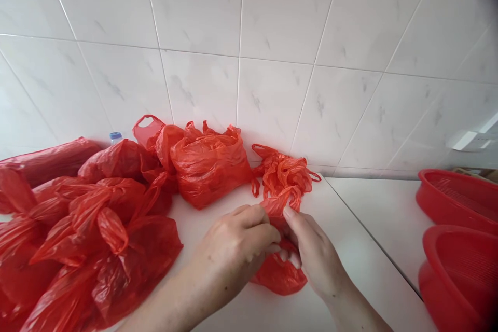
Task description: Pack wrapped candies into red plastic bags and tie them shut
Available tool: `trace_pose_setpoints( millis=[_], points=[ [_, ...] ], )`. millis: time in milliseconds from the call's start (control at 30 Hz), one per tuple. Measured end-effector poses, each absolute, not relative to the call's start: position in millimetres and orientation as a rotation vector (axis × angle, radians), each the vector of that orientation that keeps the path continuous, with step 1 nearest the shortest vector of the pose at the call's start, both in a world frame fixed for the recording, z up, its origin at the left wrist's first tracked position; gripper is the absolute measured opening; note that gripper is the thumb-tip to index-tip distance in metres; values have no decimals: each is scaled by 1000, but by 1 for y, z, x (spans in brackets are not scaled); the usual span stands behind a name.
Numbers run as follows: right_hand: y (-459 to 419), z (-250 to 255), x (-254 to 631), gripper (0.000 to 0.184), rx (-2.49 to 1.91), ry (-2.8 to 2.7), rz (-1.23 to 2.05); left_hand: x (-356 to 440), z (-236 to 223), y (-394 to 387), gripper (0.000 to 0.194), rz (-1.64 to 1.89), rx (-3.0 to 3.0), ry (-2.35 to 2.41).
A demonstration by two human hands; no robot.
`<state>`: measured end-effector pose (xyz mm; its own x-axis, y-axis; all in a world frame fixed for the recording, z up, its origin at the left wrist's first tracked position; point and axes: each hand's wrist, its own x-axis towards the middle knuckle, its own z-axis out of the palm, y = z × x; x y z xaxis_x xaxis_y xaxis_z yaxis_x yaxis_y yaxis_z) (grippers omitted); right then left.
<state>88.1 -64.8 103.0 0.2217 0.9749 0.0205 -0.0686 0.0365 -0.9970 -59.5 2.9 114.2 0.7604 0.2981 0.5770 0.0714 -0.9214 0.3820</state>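
A small red plastic bag lies on the white counter at the centre, its crumpled handles sticking up toward the wall. My left hand and my right hand meet over it. Both have their fingers closed on the bag's twisted neck, thumbs pressed against the plastic. The bag's lower half shows beneath my hands.
Several tied red plastic bags are piled on the left, and another full bag leans against the tiled wall. A blue bottle cap peeks out behind them. Two red mesh baskets stand at the right edge.
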Motion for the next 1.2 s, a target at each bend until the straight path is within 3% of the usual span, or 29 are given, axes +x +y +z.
trace_pose_setpoints(
  millis=[167, 300, 367, 467, 567, 700, 833, 933, 1000, 1100, 1200],
  points=[
    [-66, 104, 109, 51, -1109, -1342, 1047, -57, 111, 8, 18, 1112, 2510, 528],
    [-66, 104, 121, 67, -996, -1529, 1012, -55, 108, 9, 22, 1109, 2354, 553],
    [-66, 104, 121, 49, -1104, -1552, 983, -54, 107, 8, 22, 1004, 2296, 574],
    [-65, 106, 114, 1, -1366, -1496, 930, -52, 107, 5, 17, 832, 2274, 760],
    [-60, 104, 110, 23, -1591, -1479, 683, -50, 107, 5, 17, 761, 2329, 832],
    [-52, 93, 115, 30, -1815, -1606, 241, -48, 102, 7, 14, 756, 2425, 812],
    [-52, 94, 119, 42, -1668, -1511, 593, -48, 99, 8, 14, 756, 2485, 800],
    [-54, 98, 122, 38, -1378, -1443, 864, -48, 100, 8, 14, 792, 2560, 809],
    [-49, 95, 127, 29, -1317, -1366, 851, -49, 102, 9, 14, 866, 2598, 759],
    [-34, 75, 142, 25, -1494, -1254, 574, -52, 103, 8, 18, 913, 2651, 638],
    [-14, 42, 164, 26, -1653, -1276, 219, -62, 102, 0, 23, 696, 2756, 512]
  ],
)
